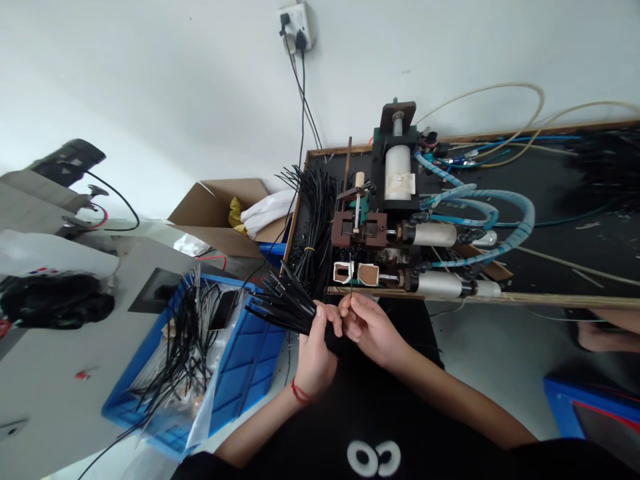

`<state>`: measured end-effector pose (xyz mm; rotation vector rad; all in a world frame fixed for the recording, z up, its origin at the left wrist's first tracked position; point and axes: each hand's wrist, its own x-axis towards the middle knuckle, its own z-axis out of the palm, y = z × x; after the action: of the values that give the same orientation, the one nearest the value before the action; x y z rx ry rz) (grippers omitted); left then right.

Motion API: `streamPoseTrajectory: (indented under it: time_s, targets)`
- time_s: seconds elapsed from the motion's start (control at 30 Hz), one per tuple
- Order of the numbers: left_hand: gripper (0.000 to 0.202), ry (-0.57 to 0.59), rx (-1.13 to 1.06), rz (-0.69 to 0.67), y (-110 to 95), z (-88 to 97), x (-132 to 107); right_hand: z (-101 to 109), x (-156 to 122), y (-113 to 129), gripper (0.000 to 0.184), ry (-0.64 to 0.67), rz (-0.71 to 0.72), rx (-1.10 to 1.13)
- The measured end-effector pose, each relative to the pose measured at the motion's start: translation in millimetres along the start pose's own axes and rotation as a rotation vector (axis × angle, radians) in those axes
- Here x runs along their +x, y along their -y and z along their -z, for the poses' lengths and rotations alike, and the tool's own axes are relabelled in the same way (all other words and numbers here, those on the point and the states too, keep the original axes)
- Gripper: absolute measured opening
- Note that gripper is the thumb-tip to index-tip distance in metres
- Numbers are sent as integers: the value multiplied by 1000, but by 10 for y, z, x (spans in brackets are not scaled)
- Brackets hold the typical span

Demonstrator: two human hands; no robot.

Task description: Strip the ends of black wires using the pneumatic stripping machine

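My left hand (315, 353) grips a bundle of black cable ties (283, 301) that fans out up and to the left. My right hand (367, 327) pinches a single thin black tie (351, 283) between thumb and forefinger, just below the front edge of the workbench. Right above both hands stands a small pneumatic press machine (395, 200) with a white cylinder, brown jaws and blue air hoses. A large pile of black ties (315, 220) lies on the bench to the machine's left.
A blue plastic crate (240, 360) with loose black ties and a clear bag sits at my left. Behind it is an open cardboard box (215, 207). A wall socket (296, 23) feeds cables down. Another blue crate (590, 413) is at the lower right.
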<state>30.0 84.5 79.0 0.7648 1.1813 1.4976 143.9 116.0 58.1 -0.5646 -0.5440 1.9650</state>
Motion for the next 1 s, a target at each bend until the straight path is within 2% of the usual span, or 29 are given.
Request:
streamPoseTrajectory:
  time_s: [0.1,0.23,0.33,0.43,0.5,0.57,0.67,0.73,0.8,0.87,0.9,0.97,1.0]
  targets:
    - [45,80,-51,10,-24,17,-106,-15,-105,6,31,-19,81,-91]
    - [49,87,-13,-29,-41,61,-262,-12,-249,18,24,-22,219,-341]
    - [46,11,-84,-27,-42,111,-320,36,-328,6,27,-28,334,-582]
    - [37,-108,-197,10,-66,175,-323,151,-369,-20,27,-96,426,-669]
    - [36,-133,-227,33,-93,214,-323,251,-374,-27,29,-138,445,-766]
    - [37,-112,-228,48,-111,238,-335,353,-354,-20,33,-108,323,-1069]
    - [37,-30,-215,62,-97,236,-366,504,-275,-3,30,38,-20,-1574]
    - [35,35,-211,70,-65,219,-378,598,-213,-9,24,63,-182,-1731]
    - [31,103,-185,85,-34,205,-377,660,-173,-20,17,-1,-275,-1832]
    - [32,183,-99,109,-20,203,-363,652,-166,-13,14,-92,-319,-1931]
    - [39,219,-42,120,-20,205,-352,615,-174,5,17,-136,-314,-1966]
    - [53,276,47,150,-30,210,-325,480,-206,75,31,-206,-251,-2009]
    - [54,286,64,167,-35,210,-311,392,-225,121,37,-230,-174,-2007]
